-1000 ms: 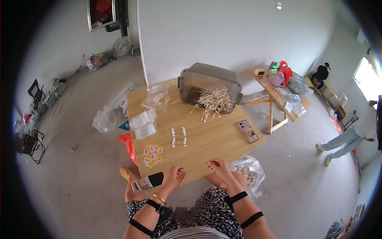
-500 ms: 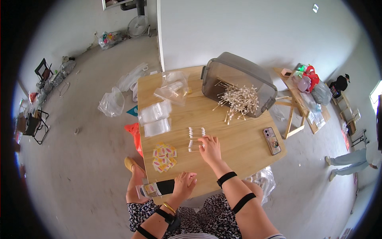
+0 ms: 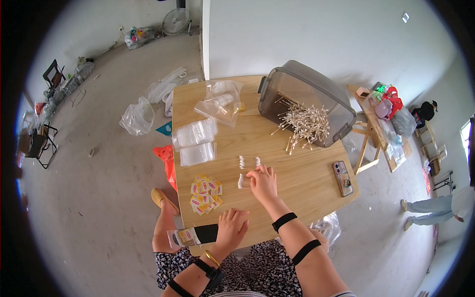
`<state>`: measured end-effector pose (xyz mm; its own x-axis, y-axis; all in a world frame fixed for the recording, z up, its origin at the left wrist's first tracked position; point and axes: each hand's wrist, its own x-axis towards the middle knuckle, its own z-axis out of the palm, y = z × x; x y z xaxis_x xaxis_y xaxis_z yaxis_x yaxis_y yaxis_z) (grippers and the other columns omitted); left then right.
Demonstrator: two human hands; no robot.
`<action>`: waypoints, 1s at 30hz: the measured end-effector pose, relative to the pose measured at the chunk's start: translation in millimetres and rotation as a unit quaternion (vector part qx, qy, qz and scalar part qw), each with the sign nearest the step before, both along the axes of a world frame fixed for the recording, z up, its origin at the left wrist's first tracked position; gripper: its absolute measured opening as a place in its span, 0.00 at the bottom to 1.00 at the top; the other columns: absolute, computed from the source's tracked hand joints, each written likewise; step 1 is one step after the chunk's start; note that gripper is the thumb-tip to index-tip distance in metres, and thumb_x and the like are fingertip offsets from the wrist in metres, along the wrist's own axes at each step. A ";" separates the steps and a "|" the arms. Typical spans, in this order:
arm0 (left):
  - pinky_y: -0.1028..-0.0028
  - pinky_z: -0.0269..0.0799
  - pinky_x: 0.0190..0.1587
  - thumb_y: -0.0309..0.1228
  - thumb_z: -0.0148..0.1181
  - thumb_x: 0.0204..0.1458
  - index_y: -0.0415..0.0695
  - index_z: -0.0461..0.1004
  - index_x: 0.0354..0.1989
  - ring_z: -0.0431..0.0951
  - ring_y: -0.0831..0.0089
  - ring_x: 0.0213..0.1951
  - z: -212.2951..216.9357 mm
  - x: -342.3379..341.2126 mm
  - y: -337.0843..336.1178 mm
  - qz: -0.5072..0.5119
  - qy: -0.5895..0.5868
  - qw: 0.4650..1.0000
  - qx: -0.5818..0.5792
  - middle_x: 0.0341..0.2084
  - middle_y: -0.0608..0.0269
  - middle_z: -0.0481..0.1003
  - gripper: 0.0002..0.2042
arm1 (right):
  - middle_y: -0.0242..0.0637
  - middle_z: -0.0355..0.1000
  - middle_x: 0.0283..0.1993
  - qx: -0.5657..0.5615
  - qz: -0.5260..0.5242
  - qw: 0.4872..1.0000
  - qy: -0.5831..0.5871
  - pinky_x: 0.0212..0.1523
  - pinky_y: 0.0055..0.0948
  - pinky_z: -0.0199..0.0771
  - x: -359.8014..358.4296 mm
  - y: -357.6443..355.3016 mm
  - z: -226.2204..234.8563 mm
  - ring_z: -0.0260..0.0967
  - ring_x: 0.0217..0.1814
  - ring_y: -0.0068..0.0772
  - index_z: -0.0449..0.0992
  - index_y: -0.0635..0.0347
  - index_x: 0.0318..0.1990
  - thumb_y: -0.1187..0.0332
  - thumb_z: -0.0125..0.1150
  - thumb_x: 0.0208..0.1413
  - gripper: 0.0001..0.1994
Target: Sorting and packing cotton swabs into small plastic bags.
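Note:
Two short rows of cotton swabs lie in the middle of the wooden table [image 3: 292,198]. My right hand [image 3: 263,184] is at the near row of swabs [image 3: 244,181], its fingers curled round the right-hand ends. Just beyond it is the far row of swabs [image 3: 249,162], laid side by side. At the table's near edge my left hand [image 3: 231,230] rests with fingers stretched out and nothing seen in them. Beside it lies a black strip [image 3: 206,233] with a clear packet of swabs [image 3: 185,237] at its left end.
A grey plastic bin [image 3: 307,81] lies tipped, a heap of loose swabs [image 3: 307,123] at its mouth. Yellow-and-white paper slips [image 3: 206,193], clear bags [image 3: 197,154] and a larger bag [image 3: 220,101] occupy the left side. A phone [image 3: 342,177] lies right. A person [image 3: 430,205] stands far right.
My left hand's fingers have straightened and spread a little. My right hand stays at the near swab row, fingers now closer round its right end. The whole view has shifted slightly.

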<state>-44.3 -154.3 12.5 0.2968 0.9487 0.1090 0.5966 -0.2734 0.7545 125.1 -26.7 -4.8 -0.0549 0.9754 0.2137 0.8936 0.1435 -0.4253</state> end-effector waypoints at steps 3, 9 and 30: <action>0.56 0.61 0.58 0.34 0.59 0.57 0.43 0.68 0.59 0.67 0.54 0.57 11.1 7.0 32.4 0.006 0.066 0.995 0.075 0.56 0.54 0.68 0.22 | 0.30 0.70 0.47 0.005 0.009 1.000 0.013 0.52 0.44 0.67 1.9 -4.6 1.9 0.65 0.53 0.44 0.82 0.46 0.36 0.75 0.61 0.51 0.10; 0.53 0.41 0.74 0.50 0.49 0.62 0.36 0.52 0.72 0.48 0.56 0.74 -19.5 19.9 81.0 -0.016 0.261 0.954 0.146 0.72 0.49 0.53 0.37 | 0.29 0.71 0.47 0.003 0.015 0.999 0.033 0.51 0.44 0.66 0.4 -8.0 1.4 0.66 0.53 0.43 0.82 0.47 0.39 0.76 0.58 0.53 0.11; 0.51 0.39 0.75 0.56 0.43 0.64 0.34 0.48 0.73 0.46 0.59 0.75 -30.1 25.8 73.9 -0.040 0.289 0.949 0.117 0.72 0.50 0.52 0.41 | 0.29 0.69 0.47 0.015 0.002 1.000 -0.019 0.53 0.41 0.64 11.8 15.0 3.0 0.64 0.55 0.40 0.83 0.46 0.37 0.73 0.60 0.52 0.09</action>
<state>-18.5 -80.4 -17.6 0.4414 0.8905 0.1108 0.8626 -0.4550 0.2210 136.9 -11.6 -1.8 -0.0668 0.9681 0.2414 0.9082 0.1592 -0.3871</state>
